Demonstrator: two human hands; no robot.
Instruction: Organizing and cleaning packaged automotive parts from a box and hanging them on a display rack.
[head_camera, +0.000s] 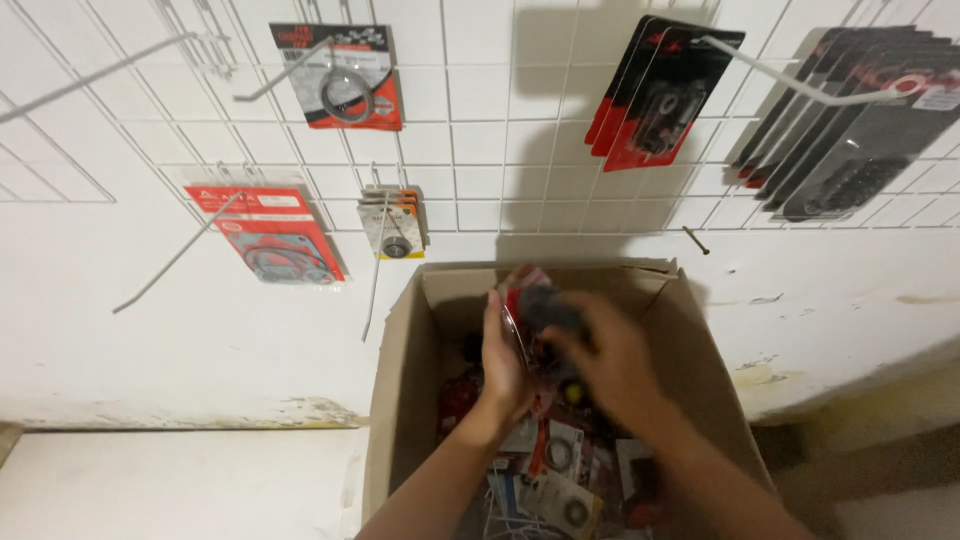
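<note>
We have both hands over the cardboard box (400, 400): left hand (503, 355) and right hand (610, 365), fingers clasping a blister pack (535, 305) just above it. Several packs already hang on the wire grid (480, 100) above the box; many packs (560, 480) remain inside.

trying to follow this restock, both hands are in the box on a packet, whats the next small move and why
Probably lift the red and black packet straight up out of the cardboard box. The left hand and the right hand both seem to grip it above the loose packets still in the box, and the bare wire hooks on the white wall grid are higher up.
</note>
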